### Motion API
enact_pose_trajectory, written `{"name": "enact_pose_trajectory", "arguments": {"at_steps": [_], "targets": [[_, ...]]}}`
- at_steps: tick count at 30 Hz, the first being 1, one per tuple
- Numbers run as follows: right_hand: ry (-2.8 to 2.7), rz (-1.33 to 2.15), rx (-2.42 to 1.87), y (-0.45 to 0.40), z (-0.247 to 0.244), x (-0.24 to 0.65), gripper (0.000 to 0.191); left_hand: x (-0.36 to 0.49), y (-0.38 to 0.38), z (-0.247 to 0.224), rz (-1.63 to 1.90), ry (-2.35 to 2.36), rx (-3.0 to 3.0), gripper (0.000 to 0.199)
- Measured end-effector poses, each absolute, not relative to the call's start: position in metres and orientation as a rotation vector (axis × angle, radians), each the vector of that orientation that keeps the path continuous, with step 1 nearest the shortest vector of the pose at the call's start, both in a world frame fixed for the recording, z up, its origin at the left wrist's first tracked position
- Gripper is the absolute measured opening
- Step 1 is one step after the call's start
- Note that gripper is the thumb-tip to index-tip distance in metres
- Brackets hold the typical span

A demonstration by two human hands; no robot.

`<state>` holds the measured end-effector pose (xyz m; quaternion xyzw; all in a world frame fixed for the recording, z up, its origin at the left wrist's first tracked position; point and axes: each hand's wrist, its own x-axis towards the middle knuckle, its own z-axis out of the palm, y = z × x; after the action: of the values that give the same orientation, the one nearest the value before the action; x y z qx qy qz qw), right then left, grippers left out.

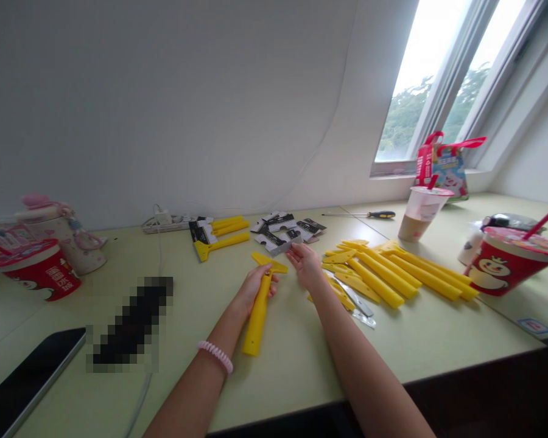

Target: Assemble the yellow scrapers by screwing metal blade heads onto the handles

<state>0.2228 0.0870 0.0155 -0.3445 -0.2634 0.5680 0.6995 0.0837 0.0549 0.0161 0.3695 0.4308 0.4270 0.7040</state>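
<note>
The scraper (257, 319) was bright yellow, the wrist coil (215, 356) pink, the card packets (274, 234) black-and-white, the counter (292, 377) pale green.

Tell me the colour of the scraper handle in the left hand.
The scraper handle is bright yellow, shown best in the head view.

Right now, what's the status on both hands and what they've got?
Left hand gripping yellow plastic scraper below its head. Right hand pinching grey metal blade. Loose yellow scrapers lie right of right hand.
</note>
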Motion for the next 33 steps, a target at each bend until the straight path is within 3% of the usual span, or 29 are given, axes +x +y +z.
{"name": "enact_pose_trajectory", "arguments": {"at_steps": [12,23,29,33], "targets": [[-0.502,1.251,-0.745,0.086,0.021,0.222,0.011,0.083,0.056,0.011,0.874,0.909,0.853,0.02],[-0.551,1.153,-0.676,0.086,0.017,0.224,0.026,0.083,0.055,0.013,0.849,0.898,0.836,0.022],[-0.82,1.15,-0.659,0.079,0.024,0.221,0.017,0.084,0.052,0.018,0.854,0.929,0.823,0.022],[-0.845,1.212,-0.599,0.073,0.03,0.221,0.021,0.083,0.052,0.018,0.821,0.919,0.827,0.025]]}}
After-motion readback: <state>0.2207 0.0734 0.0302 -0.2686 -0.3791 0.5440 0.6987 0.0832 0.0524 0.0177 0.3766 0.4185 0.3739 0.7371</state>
